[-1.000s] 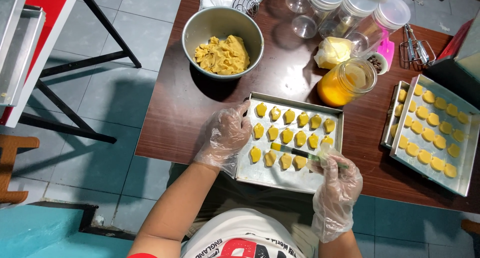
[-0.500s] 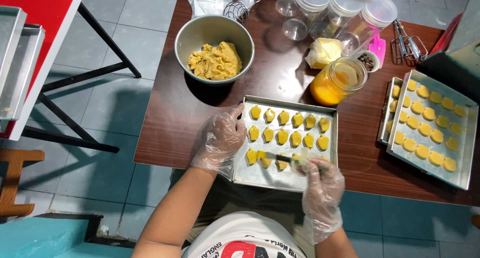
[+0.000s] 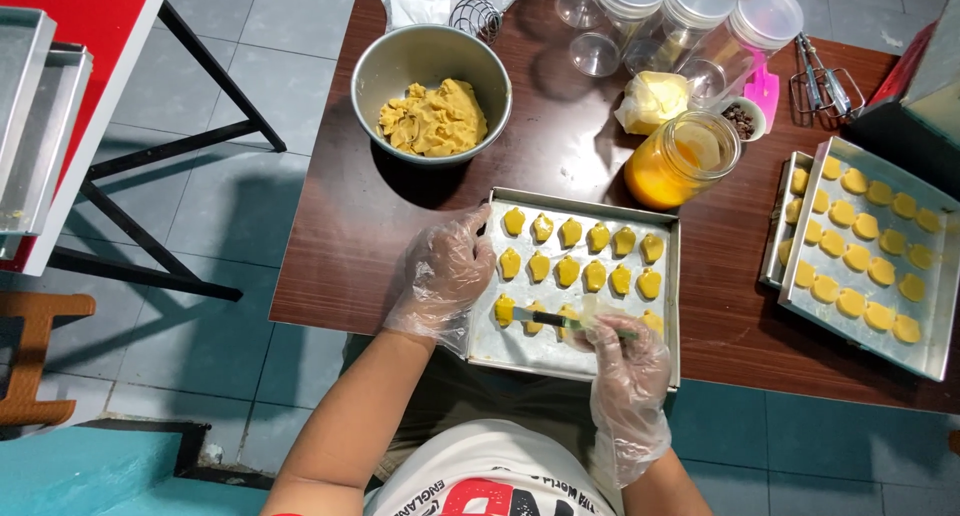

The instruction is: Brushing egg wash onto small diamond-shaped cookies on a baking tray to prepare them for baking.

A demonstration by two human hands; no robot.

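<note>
A metal baking tray (image 3: 580,356) lies at the front edge of the dark wooden table, with rows of small yellow dough pieces (image 3: 582,273) on it. My left hand (image 3: 447,274), in a clear plastic glove, rests flat on the tray's left rim. My right hand (image 3: 625,361), also gloved, holds a thin brush (image 3: 552,319) whose tip touches a dough piece in the front row. A glass jar of yellow-orange liquid (image 3: 680,161) stands just behind the tray.
A metal bowl of yellow dough (image 3: 432,96) sits at the back left. Stacked trays of round dough pieces (image 3: 868,251) lie on the right. Clear lidded jars (image 3: 690,21), a butter block (image 3: 652,101), a small cup of chocolate chips (image 3: 742,120) and mixer beaters (image 3: 822,81) stand behind.
My right hand has shifted slightly left with the brush along the front row. The left hand stays on the tray's left rim. The camera view moved a little.
</note>
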